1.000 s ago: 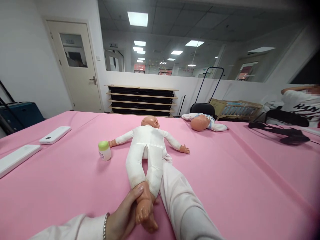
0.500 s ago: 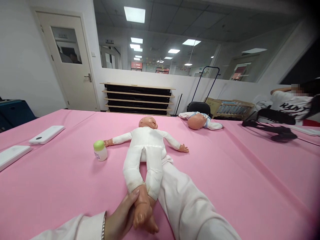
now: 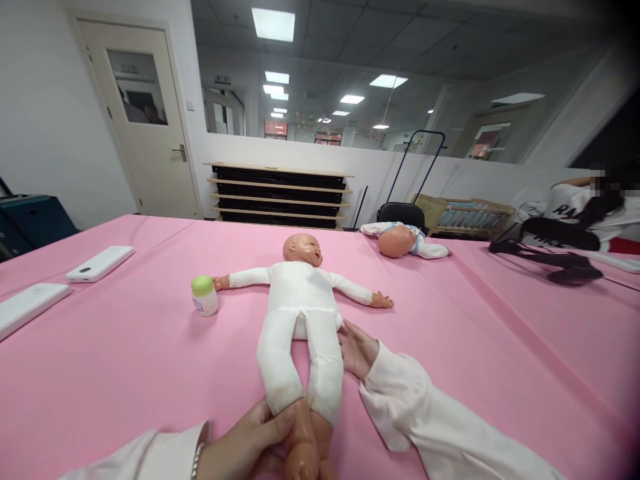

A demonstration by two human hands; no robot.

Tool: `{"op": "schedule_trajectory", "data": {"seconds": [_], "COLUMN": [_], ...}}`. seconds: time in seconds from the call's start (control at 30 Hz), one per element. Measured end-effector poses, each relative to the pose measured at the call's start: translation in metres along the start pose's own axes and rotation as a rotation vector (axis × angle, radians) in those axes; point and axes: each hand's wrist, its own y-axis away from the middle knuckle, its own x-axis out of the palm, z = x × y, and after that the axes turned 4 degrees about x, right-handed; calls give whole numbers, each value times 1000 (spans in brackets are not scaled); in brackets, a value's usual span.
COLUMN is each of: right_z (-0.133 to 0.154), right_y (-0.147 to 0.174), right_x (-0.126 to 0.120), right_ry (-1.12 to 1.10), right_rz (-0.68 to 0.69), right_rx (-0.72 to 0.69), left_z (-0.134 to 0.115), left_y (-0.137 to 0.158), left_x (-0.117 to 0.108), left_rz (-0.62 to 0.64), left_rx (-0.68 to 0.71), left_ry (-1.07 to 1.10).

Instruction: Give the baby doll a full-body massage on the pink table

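A baby doll [image 3: 303, 287] with a white cloth body lies on its back on the pink-covered table [image 3: 150, 373], head away from me and arms spread. My left hand [image 3: 255, 433] is wrapped round the doll's lower legs near the ankles, thumb on top. Beside the doll's hip and thigh, my right hand [image 3: 357, 350] touches the cloth with its fingers stretched out, partly tucked behind the leg. A small jar [image 3: 205, 300] with a green lid stands by the doll's hand on the left.
Two white devices [image 3: 100, 264] lie at the left. A second doll [image 3: 397, 240] rests at the far edge, and a black strap-like item [image 3: 545, 263] lies at the right. Beyond the table are stacked shelves [image 3: 280, 193], a wooden crib [image 3: 465, 217] and a seated person [image 3: 590, 207].
My right hand has drawn back from under the doll's hip and now shows at its side. The doll has shifted slightly right and toward me, its lower legs held in my left hand.
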Motion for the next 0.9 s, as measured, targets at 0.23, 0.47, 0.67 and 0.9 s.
{"op": "schedule_trajectory", "data": {"seconds": [0.23, 0.47, 0.67, 0.9], "right_z": [-26, -27, -21, 7], "right_y": [8, 4, 10, 1], "right_x": [0, 3, 8, -6], "right_ry": [-98, -66, 165, 209], "right_rz": [-256, -280, -477, -381], "right_rx": [53, 35, 13, -215], "left_z": [-24, -29, -24, -79], "left_y": [4, 0, 4, 20], "left_x": [3, -16, -18, -42], "left_rz": [62, 59, 12, -522], "left_rx": [37, -95, -315, 554], "left_ry": [-313, -837, -984, -1506]}}
